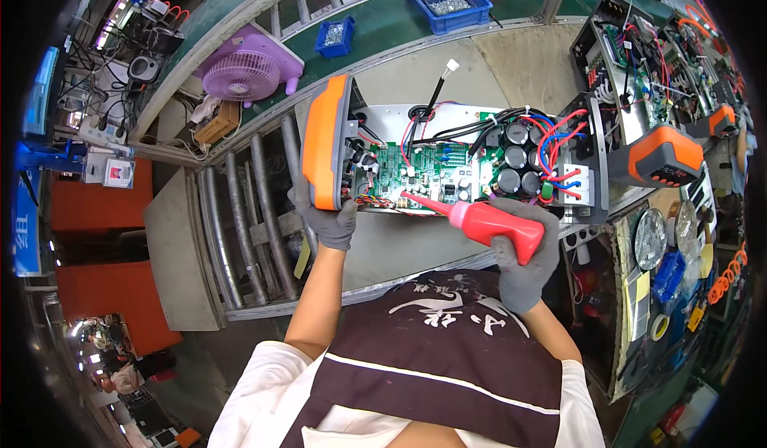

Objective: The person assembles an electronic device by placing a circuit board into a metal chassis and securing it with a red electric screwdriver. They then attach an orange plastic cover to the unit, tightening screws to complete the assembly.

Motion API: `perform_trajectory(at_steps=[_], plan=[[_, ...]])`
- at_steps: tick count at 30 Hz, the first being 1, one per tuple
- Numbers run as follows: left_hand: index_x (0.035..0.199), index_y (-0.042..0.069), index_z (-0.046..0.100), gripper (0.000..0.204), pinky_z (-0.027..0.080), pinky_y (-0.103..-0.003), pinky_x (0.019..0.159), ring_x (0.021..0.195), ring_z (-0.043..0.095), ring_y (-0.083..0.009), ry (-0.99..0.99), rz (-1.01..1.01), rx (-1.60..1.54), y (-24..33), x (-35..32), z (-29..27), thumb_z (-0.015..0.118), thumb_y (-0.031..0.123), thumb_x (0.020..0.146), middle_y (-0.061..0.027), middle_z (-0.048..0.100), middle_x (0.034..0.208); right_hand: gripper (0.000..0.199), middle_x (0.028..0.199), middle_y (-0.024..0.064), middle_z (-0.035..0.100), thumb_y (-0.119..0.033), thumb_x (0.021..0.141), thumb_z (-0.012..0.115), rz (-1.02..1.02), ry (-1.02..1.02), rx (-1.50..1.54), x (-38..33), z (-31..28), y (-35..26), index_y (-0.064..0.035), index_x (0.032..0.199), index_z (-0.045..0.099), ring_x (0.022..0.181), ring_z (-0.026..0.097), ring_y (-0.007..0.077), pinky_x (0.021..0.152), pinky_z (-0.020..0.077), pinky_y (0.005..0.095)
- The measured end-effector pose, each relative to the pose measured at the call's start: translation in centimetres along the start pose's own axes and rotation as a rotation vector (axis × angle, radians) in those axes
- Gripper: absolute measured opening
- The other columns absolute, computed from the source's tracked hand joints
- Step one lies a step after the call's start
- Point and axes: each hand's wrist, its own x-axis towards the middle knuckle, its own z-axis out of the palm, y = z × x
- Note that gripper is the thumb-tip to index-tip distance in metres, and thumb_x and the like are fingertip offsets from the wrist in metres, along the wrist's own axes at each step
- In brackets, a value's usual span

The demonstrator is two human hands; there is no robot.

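In front of me lies an opened electronic unit with a green circuit board (pixel 423 168), bundled wires and several black round capacitors (pixel 515 157). An orange and grey end cover (pixel 323 144) stands upright at its left end. My gloved left hand (pixel 326 218) is closed around the lower edge of that cover. My gloved right hand (pixel 531 260) grips a red squeeze bottle (pixel 499 228), tilted with its long thin nozzle pointing left. The nozzle tip is over the near edge of the board; whether it touches is unclear. A black cable with a white connector (pixel 452 65) sticks up behind the board.
More opened units with orange covers (pixel 667 154) stand to the right. Metal rollers (pixel 248 224) run at the left. Beyond the bench are a purple fan (pixel 241 74) and blue bins of small parts (pixel 447 9). A roll of tape (pixel 659 327) lies lower right.
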Motion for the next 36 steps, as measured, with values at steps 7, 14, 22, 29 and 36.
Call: perform_trajectory(at_steps=[7,14,22,29,36], plan=[[0.14,0.0,0.031,0.105,0.039,-0.044,0.086,0.101,0.045,-0.0289,0.096,-0.014,-0.051,-0.3,0.0,0.6,0.058,0.078,0.075,-0.0172,0.041,0.108,0.047,0.114,0.0164,0.063,-0.002,0.078,0.075,-0.027,-0.18,-0.084,0.9,1.5,1.8,-0.0023,0.117,0.048,0.1,0.064,0.0235,0.086,0.0517,0.0342],[0.14,0.0,0.029,0.102,0.038,-0.043,0.087,0.101,0.044,-0.0285,0.058,0.024,0.024,0.6,0.5,0.2,0.054,0.077,0.078,-0.0169,0.041,0.11,0.048,0.116,0.0176,0.062,-0.002,0.077,0.076,0.004,-0.224,-0.015,1.2,2.7,2.5,-0.0014,0.116,0.048,0.101,0.064,0.0253,0.086,0.0525,0.0348],[0.139,0.001,0.029,0.101,0.039,-0.043,0.088,0.102,0.046,-0.0287,0.08,0.023,0.002,-0.3,0.0,0.4,0.052,0.078,0.079,-0.0166,0.043,0.112,0.049,0.118,0.0184,0.062,-0.001,0.076,0.077,0.032,-0.228,0.064,1.4,3.3,3.5,-0.0022,0.116,0.049,0.105,0.064,0.0291,0.087,0.0526,0.0369],[0.138,-0.001,0.032,0.106,0.04,-0.044,0.088,0.102,0.047,-0.0297,0.085,0.019,0.004,-0.6,-0.2,0.4,0.053,0.082,0.075,-0.0178,0.047,0.112,0.051,0.109,0.0178,0.065,-0.001,0.068,0.077,-0.36,-0.369,-0.133,3.9,6.2,4.3,-0.005,0.113,0.053,0.095,0.066,0.0351,0.079,0.0545,0.0375],[0.133,-0.003,0.041,0.113,0.04,-0.044,0.086,0.099,0.048,-0.0293,0.106,-0.038,0.032,-0.4,-0.2,0.2,0.052,0.088,0.067,-0.0166,0.05,0.107,0.043,0.089,0.0179,0.065,-0.013,0.074,0.078,-0.089,-0.344,-0.185,6.5,7.9,3.2,-0.0057,0.11,0.055,0.077,0.067,0.0362,0.065,0.0537,0.0386]])
